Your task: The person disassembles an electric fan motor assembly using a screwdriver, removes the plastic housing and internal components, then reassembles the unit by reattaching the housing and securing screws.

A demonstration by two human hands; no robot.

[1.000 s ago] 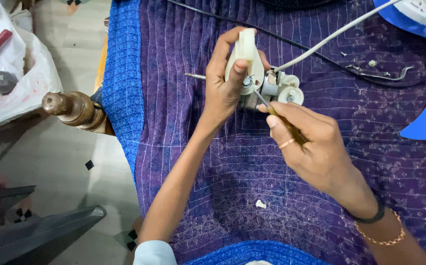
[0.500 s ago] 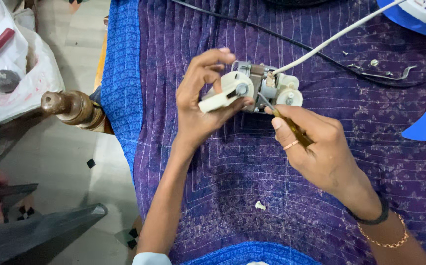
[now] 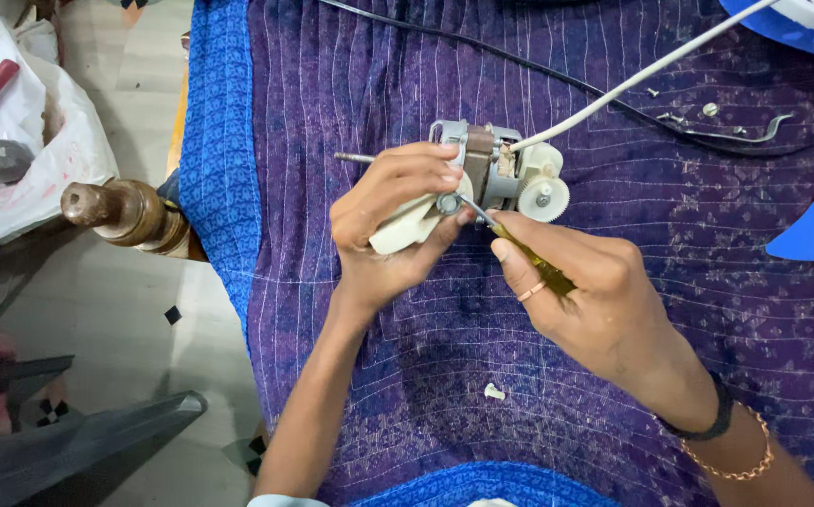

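Left hand (image 3: pixel 397 225) curled in a grip — right hand (image 3: pixel 590 291) fisted, forearms converging.

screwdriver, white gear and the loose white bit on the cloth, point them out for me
screwdriver (image 3: pixel 543 270), head view, on its amber handle in the right hand.
white gear (image 3: pixel 544 199), head view, on the gear's toothed face at the motor's end.
loose white bit (image 3: pixel 493 391), head view, on its middle, lying on the purple cloth.

open quilt (image 3: pixel 407 376) near hands, cables (image 3: pixel 613 94) perhaps obstructing beyond

Purple stitched quilt (image 3: pixel 519 376) – blue patterned border (image 3: pixel 219 169) – white cable (image 3: pixel 632 84), cream gear (image 3: pixel 545 199).
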